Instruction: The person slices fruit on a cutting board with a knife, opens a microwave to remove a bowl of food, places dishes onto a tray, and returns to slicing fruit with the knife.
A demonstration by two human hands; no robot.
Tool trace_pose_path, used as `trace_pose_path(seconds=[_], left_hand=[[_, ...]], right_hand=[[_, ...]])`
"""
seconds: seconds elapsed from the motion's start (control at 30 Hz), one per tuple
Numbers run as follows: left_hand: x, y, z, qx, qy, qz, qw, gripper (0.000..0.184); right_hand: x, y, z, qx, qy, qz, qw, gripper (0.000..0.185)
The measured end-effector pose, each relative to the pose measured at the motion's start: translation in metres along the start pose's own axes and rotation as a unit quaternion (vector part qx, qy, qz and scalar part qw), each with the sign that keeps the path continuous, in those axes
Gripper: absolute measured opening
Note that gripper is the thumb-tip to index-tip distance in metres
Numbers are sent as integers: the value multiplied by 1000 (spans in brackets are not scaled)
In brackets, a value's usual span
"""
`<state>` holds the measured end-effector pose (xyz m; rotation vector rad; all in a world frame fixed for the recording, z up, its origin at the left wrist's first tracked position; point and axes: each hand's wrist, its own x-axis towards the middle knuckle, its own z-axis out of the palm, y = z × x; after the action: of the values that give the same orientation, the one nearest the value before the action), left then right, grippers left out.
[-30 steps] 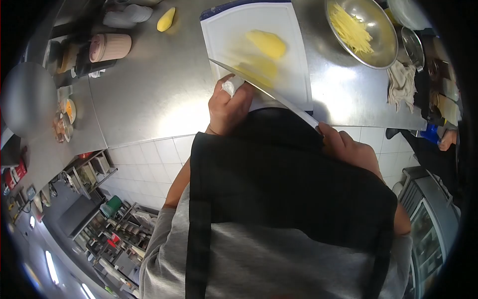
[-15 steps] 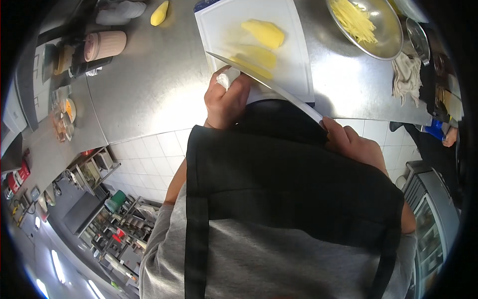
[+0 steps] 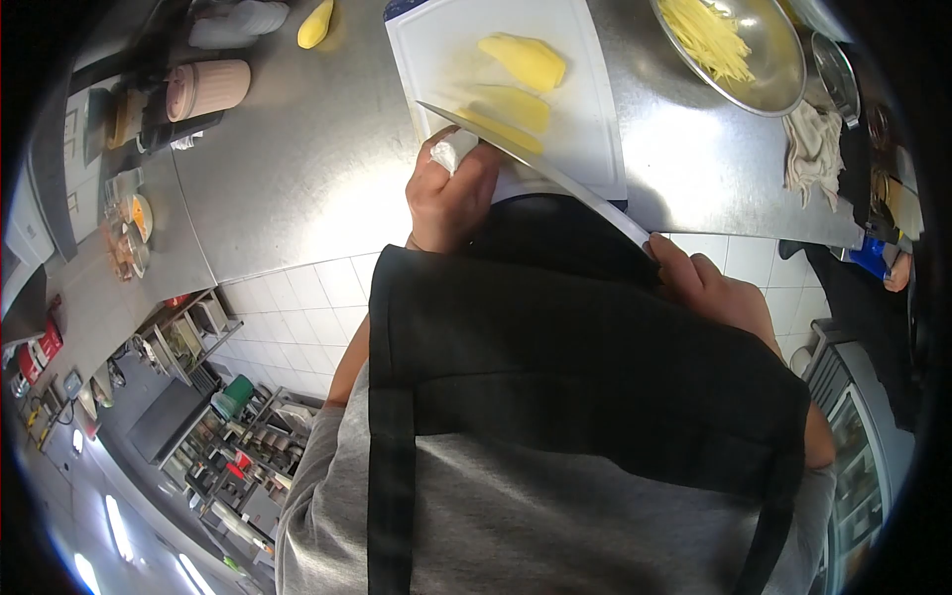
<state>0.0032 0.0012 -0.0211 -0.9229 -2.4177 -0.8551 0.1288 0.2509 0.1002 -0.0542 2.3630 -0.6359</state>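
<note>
The right hand (image 3: 712, 290) closes around the handle end of a long kitchen knife (image 3: 555, 179); the handle itself is mostly lost behind the fingers and the black apron (image 3: 585, 347). The blade slants up and left across a white cutting board (image 3: 446, 59), its tip reaching just above the left hand (image 3: 451, 203). That hand is curled, with a white wrapping (image 3: 454, 152) around one finger; its fingertips tuck in beside the blade and are hard to make out, so whether they pin anything cannot be told. Along the blade's far side lies a narrow yellow slice (image 3: 508, 133), partly covered by the steel, with a paler flat slice (image 3: 516, 107) just beyond it and a thick peeled yellow piece (image 3: 526, 61) farther up the board. The board's near edge is partly hidden by the apron, and its far end is cut off by the frame. The top edge also crops the metal bowl (image 3: 764, 84) of yellow shreds (image 3: 706, 38) to the right. At the far right, another person's hand (image 3: 898, 273) shows only in part, with what it holds unclear.
</note>
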Motion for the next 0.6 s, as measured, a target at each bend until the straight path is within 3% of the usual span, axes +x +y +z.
trace_pose_path(seconds=[0.3, 0.6], left_hand=[[0, 0, 4, -13, 5, -7, 1000, 31], [-1, 0, 0, -7, -9, -19, 1000, 29]], right_hand=[[2, 9, -1, 25, -28, -29, 999, 49], [11, 4, -8, 1, -78, -11, 997, 47]])
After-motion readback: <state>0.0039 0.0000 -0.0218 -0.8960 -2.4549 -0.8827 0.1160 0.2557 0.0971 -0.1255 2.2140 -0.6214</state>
